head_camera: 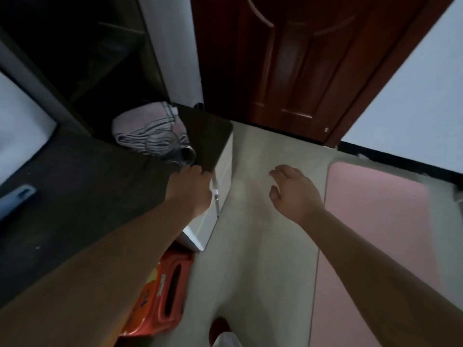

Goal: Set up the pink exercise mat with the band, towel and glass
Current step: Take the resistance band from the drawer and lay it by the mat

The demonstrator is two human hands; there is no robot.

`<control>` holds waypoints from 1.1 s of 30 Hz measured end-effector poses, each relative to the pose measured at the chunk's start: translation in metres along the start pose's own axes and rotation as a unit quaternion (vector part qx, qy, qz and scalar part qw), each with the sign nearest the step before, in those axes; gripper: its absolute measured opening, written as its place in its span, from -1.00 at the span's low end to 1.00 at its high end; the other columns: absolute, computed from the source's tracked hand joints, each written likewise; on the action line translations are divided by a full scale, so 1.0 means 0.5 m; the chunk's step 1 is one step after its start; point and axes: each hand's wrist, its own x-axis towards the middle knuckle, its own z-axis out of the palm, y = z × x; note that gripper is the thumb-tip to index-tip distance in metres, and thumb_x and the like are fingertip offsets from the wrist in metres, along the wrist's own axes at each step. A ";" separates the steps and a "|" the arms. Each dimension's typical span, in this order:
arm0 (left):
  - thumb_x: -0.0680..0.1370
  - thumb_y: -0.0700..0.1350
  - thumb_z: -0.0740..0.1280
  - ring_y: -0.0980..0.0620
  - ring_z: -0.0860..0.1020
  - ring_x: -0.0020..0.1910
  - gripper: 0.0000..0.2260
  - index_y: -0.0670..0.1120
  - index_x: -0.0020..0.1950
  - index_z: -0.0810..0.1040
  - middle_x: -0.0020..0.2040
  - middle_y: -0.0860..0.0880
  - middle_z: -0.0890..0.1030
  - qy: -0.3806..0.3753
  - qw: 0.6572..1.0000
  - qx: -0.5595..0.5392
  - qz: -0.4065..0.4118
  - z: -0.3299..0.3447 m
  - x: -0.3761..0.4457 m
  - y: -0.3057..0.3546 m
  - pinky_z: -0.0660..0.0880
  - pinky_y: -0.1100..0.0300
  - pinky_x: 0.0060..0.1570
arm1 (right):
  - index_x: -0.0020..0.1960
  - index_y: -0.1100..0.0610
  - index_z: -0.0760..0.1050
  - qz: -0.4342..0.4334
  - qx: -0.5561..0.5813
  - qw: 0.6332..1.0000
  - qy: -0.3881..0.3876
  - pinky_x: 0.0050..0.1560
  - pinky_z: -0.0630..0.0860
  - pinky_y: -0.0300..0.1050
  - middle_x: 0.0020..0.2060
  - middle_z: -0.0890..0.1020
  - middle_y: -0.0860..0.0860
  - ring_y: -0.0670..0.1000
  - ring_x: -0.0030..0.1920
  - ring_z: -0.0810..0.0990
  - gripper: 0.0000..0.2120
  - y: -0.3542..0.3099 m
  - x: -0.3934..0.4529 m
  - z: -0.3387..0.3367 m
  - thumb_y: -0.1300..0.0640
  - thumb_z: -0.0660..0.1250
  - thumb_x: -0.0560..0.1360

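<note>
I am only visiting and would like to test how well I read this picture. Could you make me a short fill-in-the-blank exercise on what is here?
1. The pink mat lies flat on the ____.
2. The striped towel sits on the dark ____, with a clear glass in front of it.
3. The left hand reaches toward the glass; the right hand holds ____.

Missing words: floor; counter; nothing

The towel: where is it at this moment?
In the head view the striped pink towel lies folded on the dark counter at left, right behind the clear glass, beyond the left hand.
</note>
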 end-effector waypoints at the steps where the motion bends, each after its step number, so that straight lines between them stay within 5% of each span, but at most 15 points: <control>1: 0.56 -0.14 0.18 -0.12 0.50 0.18 -0.80 -0.14 0.12 0.51 0.14 -0.12 0.52 0.021 1.000 -0.010 0.009 0.002 0.001 -0.027 0.45 0.02 0.09 | 0.40 0.20 0.31 -0.004 -0.004 1.000 -0.003 0.23 0.37 -0.09 0.38 0.38 0.11 0.13 0.32 0.38 -0.58 -0.020 0.032 0.002 0.17 0.12 0.55; 5: 0.32 -0.11 0.15 -0.16 0.61 -0.34 -0.74 -0.18 -0.31 0.61 -0.31 -0.14 0.61 0.112 0.988 -0.106 0.011 0.016 0.018 -0.106 0.57 0.09 -0.40 | 0.41 0.16 0.29 -0.013 -0.009 0.999 -0.030 0.23 0.39 -0.10 0.36 0.39 0.06 0.06 0.31 0.38 -0.59 -0.085 0.142 0.019 0.14 0.08 0.57; 14: 0.41 -0.02 0.11 -0.14 0.61 -0.31 -0.64 -0.15 -0.38 0.60 -0.37 -0.10 0.60 0.088 0.986 -0.112 -0.090 0.036 0.071 -0.201 0.54 0.10 -0.22 | 0.29 0.24 0.45 0.086 0.099 0.982 -0.139 0.21 0.41 -0.15 0.27 0.54 0.16 0.12 0.27 0.49 -0.66 -0.102 0.277 0.156 0.20 0.13 0.56; 16: 0.45 -0.01 0.08 -0.14 0.60 -0.11 -0.63 -0.15 -0.25 0.62 -0.23 -0.08 0.63 0.060 0.985 -0.115 -0.114 0.029 0.084 -0.195 0.48 0.05 -0.02 | 0.24 0.28 0.48 0.128 0.154 0.964 -0.176 0.20 0.39 -0.16 0.25 0.55 0.18 0.15 0.27 0.49 -0.69 -0.098 0.304 0.199 0.22 0.13 0.57; 19: 0.58 -0.02 0.07 -0.03 0.39 0.23 -0.70 -0.09 0.06 0.56 0.08 0.00 0.54 0.020 0.986 -0.088 -0.139 0.035 0.114 -0.192 0.21 0.09 0.28 | 0.24 0.32 0.46 0.243 0.300 0.895 -0.222 0.29 0.41 -0.01 0.25 0.53 0.25 0.21 0.27 0.48 -0.69 -0.091 0.355 0.266 0.20 0.13 0.57; 23: 0.58 -0.04 0.05 0.00 0.37 0.22 -0.70 -0.06 0.09 0.54 0.07 0.02 0.52 0.028 0.987 -0.071 -0.141 0.038 0.135 -0.189 0.19 0.14 0.28 | 0.37 0.26 0.31 0.375 0.480 0.752 -0.252 0.28 0.38 0.03 0.37 0.38 0.21 0.16 0.37 0.37 -0.61 -0.096 0.405 0.333 0.12 0.05 0.61; 25: 0.54 -0.05 0.04 -0.04 0.44 0.12 -0.68 -0.08 -0.03 0.58 -0.06 0.00 0.54 0.044 0.983 -0.073 -0.160 0.044 0.132 -0.190 0.21 0.17 0.17 | 0.41 0.24 0.26 0.413 0.528 0.696 -0.258 0.35 0.31 0.08 0.41 0.33 0.17 0.14 0.41 0.31 -0.58 -0.095 0.421 0.356 0.07 0.01 0.62; 28: 0.34 -0.08 0.09 -0.13 0.56 -0.33 -0.69 -0.15 -0.45 0.55 -0.45 -0.04 0.53 0.088 0.983 -0.056 -0.154 0.046 0.133 -0.192 0.40 0.19 -0.17 | 0.39 0.25 0.27 0.449 0.591 0.616 -0.263 0.41 0.24 0.08 0.39 0.38 0.16 0.13 0.41 0.32 -0.54 -0.095 0.438 0.377 0.00 0.00 0.61; 30: 0.31 -0.09 0.09 -0.11 0.53 -0.43 -0.71 -0.14 -0.51 0.51 -0.52 -0.04 0.49 0.101 0.981 -0.041 -0.159 0.048 0.131 -0.191 0.38 0.23 -0.28 | 0.40 0.28 0.25 0.463 0.626 0.570 -0.260 0.42 0.24 0.05 0.38 0.38 0.18 0.15 0.40 0.34 -0.50 -0.092 0.442 0.383 -0.03 -0.02 0.61; 33: 0.31 -0.09 0.10 -0.12 0.52 -0.43 -0.71 -0.15 -0.50 0.51 -0.50 -0.05 0.49 0.076 0.983 -0.036 -0.162 0.045 0.130 -0.188 0.36 0.23 -0.32 | 0.39 0.30 0.27 0.466 0.629 0.556 -0.279 0.41 0.25 0.00 0.40 0.37 0.20 0.16 0.35 0.41 -0.49 -0.079 0.444 0.385 -0.04 -0.03 0.61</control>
